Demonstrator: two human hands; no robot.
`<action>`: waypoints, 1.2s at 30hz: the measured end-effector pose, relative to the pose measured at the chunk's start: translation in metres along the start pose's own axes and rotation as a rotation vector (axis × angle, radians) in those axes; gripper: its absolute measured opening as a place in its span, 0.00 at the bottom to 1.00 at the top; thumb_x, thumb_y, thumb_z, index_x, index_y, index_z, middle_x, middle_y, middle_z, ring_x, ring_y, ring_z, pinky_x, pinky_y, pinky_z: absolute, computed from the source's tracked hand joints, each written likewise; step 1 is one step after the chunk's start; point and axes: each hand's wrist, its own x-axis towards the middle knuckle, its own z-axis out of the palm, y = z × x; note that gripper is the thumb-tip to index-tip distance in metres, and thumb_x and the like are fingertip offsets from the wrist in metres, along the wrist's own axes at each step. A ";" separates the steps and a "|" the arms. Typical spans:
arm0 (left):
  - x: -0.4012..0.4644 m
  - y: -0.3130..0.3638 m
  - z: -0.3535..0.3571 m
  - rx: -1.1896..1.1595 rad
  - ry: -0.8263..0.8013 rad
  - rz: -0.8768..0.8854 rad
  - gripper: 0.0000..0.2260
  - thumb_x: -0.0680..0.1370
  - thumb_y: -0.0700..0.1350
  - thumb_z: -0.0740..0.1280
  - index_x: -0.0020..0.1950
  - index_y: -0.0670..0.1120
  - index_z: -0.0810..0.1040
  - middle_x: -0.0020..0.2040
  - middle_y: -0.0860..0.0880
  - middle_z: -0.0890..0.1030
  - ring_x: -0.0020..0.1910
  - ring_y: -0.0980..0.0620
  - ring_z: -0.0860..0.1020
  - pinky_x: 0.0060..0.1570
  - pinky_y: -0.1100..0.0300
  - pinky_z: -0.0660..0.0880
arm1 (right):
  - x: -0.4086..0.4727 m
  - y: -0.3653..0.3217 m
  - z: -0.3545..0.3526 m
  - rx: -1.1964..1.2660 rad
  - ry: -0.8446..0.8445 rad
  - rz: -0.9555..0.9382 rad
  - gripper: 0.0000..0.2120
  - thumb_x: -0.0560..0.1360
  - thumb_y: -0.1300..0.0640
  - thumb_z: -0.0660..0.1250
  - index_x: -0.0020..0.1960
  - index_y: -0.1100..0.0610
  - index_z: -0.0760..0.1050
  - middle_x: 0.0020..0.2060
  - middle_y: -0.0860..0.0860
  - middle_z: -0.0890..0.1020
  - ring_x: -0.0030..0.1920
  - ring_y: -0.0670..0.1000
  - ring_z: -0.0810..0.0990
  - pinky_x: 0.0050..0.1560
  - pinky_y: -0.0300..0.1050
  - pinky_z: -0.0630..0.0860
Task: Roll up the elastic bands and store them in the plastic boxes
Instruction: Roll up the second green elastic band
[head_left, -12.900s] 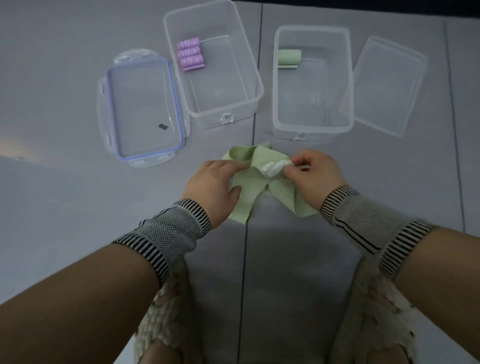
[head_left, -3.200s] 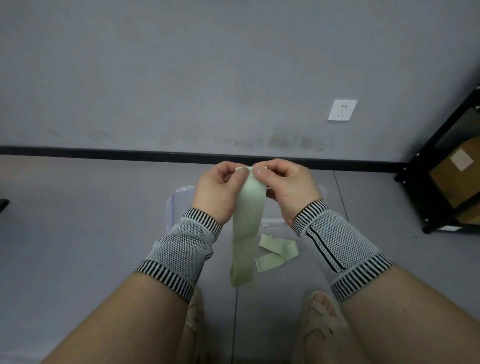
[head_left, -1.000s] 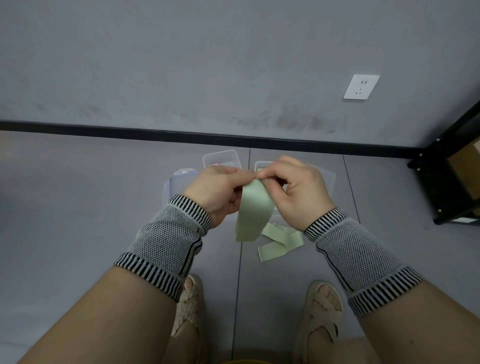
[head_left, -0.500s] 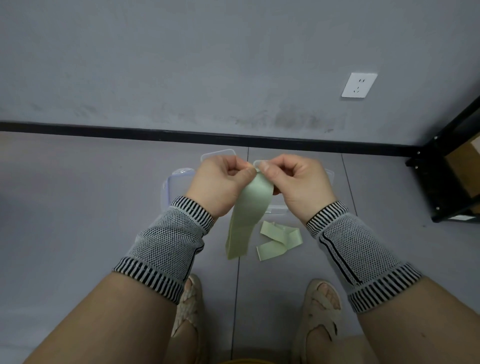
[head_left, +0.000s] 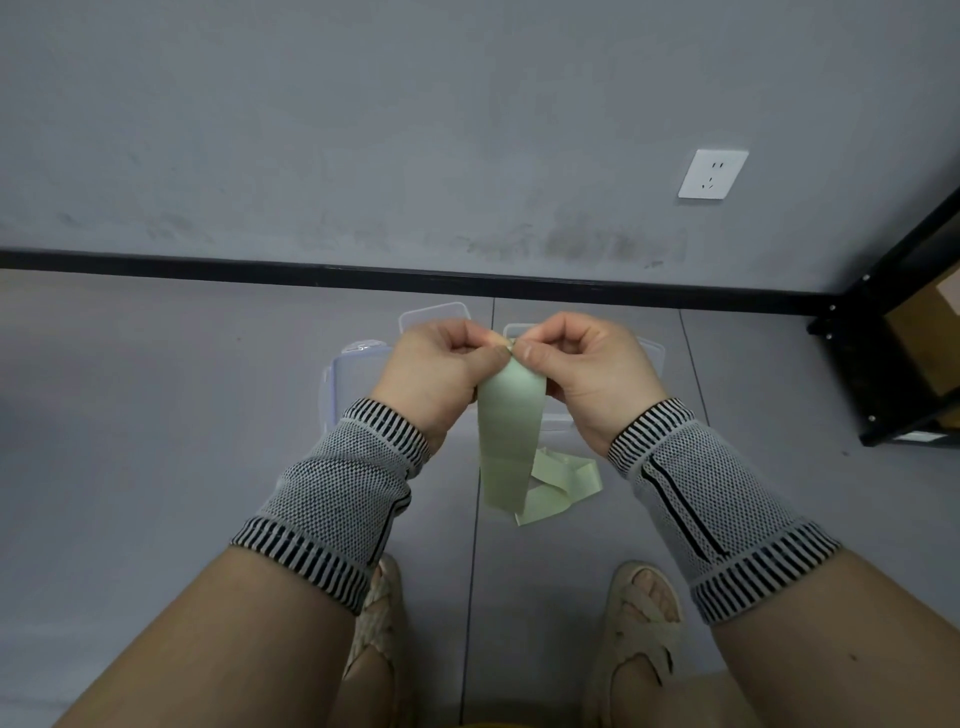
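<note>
Both hands, the left hand (head_left: 441, 364) and right hand (head_left: 587, 369), are pinching the green band's (head_left: 509, 431) top edge between them; it is hanging below, another band (head_left: 558, 488) is lying beneath, and plastic boxes (head_left: 434, 314) are sitting just beyond.

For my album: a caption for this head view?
Both hands pinch the top of a hanging green elastic band.
</note>
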 end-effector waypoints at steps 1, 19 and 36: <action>0.000 0.000 0.000 -0.021 -0.006 -0.011 0.05 0.74 0.31 0.65 0.40 0.39 0.76 0.34 0.43 0.78 0.33 0.49 0.78 0.37 0.60 0.76 | 0.000 -0.001 0.000 0.036 -0.012 0.017 0.09 0.72 0.69 0.69 0.36 0.59 0.76 0.32 0.55 0.80 0.35 0.52 0.79 0.42 0.48 0.77; 0.000 0.003 0.003 -0.192 -0.002 -0.033 0.06 0.73 0.31 0.66 0.40 0.40 0.76 0.36 0.43 0.80 0.33 0.50 0.78 0.36 0.59 0.76 | -0.001 -0.002 0.004 0.021 0.038 -0.056 0.11 0.68 0.68 0.71 0.35 0.53 0.78 0.39 0.62 0.77 0.41 0.56 0.75 0.49 0.57 0.75; 0.000 0.002 0.003 -0.049 0.070 0.063 0.08 0.71 0.32 0.69 0.38 0.43 0.77 0.35 0.45 0.78 0.38 0.48 0.76 0.42 0.55 0.75 | -0.002 -0.002 0.004 -0.124 0.089 -0.109 0.06 0.72 0.62 0.72 0.38 0.55 0.80 0.38 0.60 0.84 0.39 0.57 0.83 0.48 0.61 0.80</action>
